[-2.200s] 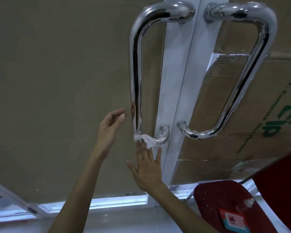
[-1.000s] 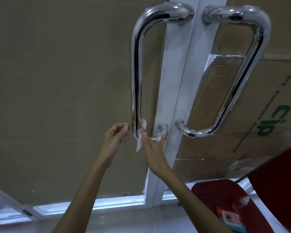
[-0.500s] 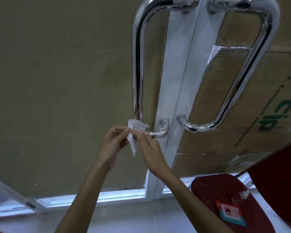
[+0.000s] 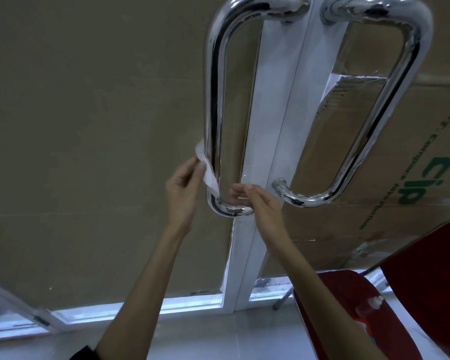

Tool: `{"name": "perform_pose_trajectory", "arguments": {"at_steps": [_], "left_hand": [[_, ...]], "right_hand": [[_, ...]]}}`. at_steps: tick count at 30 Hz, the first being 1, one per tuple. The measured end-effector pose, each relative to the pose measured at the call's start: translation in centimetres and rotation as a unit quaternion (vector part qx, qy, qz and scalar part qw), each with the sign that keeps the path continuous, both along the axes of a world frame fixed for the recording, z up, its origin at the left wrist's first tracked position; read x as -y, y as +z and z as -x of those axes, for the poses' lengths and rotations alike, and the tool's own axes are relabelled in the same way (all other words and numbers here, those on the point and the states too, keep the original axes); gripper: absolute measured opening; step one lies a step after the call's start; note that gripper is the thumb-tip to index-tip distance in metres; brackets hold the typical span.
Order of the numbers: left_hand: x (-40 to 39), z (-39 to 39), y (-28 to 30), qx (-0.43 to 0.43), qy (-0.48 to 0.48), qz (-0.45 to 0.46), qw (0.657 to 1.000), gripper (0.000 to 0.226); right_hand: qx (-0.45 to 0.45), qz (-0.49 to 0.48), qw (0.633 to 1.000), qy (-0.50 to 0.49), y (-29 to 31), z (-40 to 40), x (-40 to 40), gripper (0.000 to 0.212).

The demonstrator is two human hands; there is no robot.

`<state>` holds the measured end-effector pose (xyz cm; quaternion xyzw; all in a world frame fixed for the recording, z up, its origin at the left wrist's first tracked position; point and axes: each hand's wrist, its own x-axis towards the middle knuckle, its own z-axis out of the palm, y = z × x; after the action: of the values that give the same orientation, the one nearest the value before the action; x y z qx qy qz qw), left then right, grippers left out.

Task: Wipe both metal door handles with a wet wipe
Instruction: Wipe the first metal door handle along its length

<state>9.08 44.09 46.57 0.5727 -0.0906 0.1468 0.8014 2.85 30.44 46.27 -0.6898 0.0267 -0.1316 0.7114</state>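
Two chrome D-shaped handles hang on a white double door: the left handle (image 4: 213,100) and the right handle (image 4: 390,105). A white wet wipe (image 4: 207,172) is wrapped round the lower part of the left handle's bar. My left hand (image 4: 183,193) pinches the wipe's outer end from the left side. My right hand (image 4: 257,203) reaches between the bar and the door, fingertips pinched at the wipe's other end, which is mostly hidden behind the bar. The right handle is untouched.
Cardboard with green print (image 4: 413,183) covers the right door's glass, and brown sheeting covers the left. A red chair (image 4: 348,307) stands at the lower right with a small bottle (image 4: 369,306) and a packet on its seat. White tiled floor lies below.
The wipe, held loose between both hands just below the bar half a second ago, is now looped round the left handle's lower bar. Both hands moved up and apart; the view tilted up slightly.
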Motion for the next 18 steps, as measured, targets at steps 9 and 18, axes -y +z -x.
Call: {"name": "perform_pose_trajectory", "arguments": {"at_steps": [9,18], "left_hand": [[1.1,2.4,-8.8,-0.115,-0.065,-0.095,0.987,0.035],[3.0,1.9,-5.9,-0.064,-0.011,-0.004,0.998,0.047]], "right_hand": [[-0.008,0.002,1.000,0.004,-0.8,-0.4,-0.2,0.033],[-0.011,-0.009,1.000,-0.019,-1.1,-0.4,0.8,0.030]]}}
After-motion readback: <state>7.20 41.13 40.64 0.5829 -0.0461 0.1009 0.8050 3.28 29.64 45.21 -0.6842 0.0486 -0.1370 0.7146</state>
